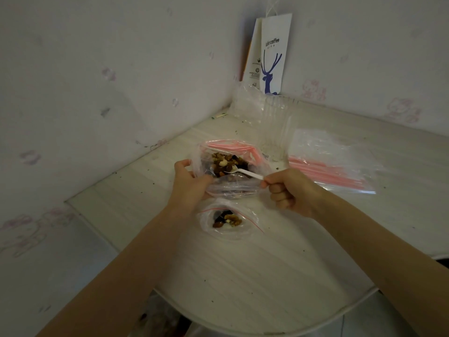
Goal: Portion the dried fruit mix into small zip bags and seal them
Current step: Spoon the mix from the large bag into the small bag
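The dried fruit mix (227,164), walnuts, pale nuts and dark raisins, sits in a big clear bag (233,189) with a pink zip strip, lying near the middle of the pale surface (267,263) with its mouth gaping wide. A white plastic spoon (245,172) reaches in from the right, its bowl resting on the heap. The right grip (289,190) is clamped on the end of the spoon's handle, thumb and forefinger pinching it while the other fingers curl into the palm. The left grip (189,183) is closed on the bag's left edge, fingers curled round the plastic and holding the mouth open.

Just on the near side of the big bag lies a small zip bag (233,233) with a thin red zip line, flat on the surface, a small portion of nuts and fruit inside it.

Off to the right, well apart, a stack of empty zip bags (332,164) with pink strips lies fanned out. In the far corner there is crumpled clear plastic (252,105), and behind it a white paper coffee bag (273,57) with a blue deer leans on the wall
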